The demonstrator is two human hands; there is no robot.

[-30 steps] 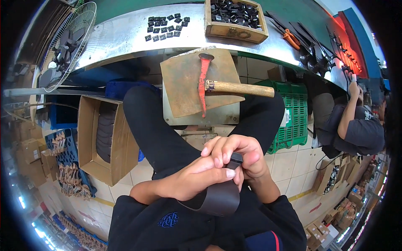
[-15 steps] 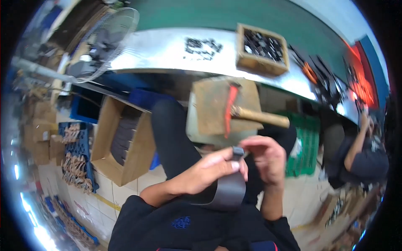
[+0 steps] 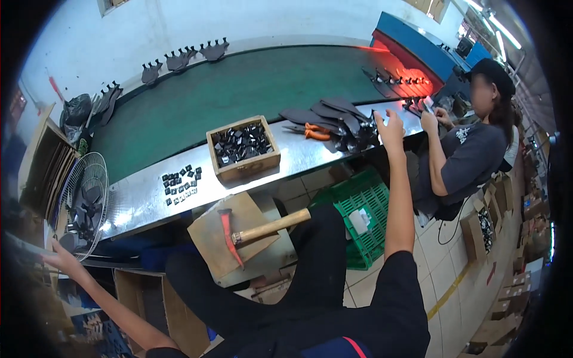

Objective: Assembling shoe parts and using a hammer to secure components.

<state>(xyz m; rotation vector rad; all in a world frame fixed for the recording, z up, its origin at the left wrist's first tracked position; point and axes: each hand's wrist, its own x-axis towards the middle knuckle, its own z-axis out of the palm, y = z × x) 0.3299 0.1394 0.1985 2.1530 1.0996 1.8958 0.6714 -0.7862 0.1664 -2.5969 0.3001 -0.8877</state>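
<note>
Metal bench [image 3: 298, 154], box [image 3: 250, 167] at edge | right hand [image 3: 391, 129] spread, empty, near soles [image 3: 345, 113] | left hand [image 3: 64, 261] near fan [image 3: 89, 203], hold unclear

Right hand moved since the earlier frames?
Yes: against the wooden box, the right hand has gone forward and right, from below it to its right, near the dark pieces.

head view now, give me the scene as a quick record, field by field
left hand: beside a round wire guard, contact unclear
right hand: at a pile of flat dark-grey pieces, grip unclear
tool: red-headed hammer with pale wooden handle, lying on a flat brown board
container: rectangular light-wooden box of small black pieces, on a shiny metal strip
crate: green plastic crate, right of the hammer
</note>
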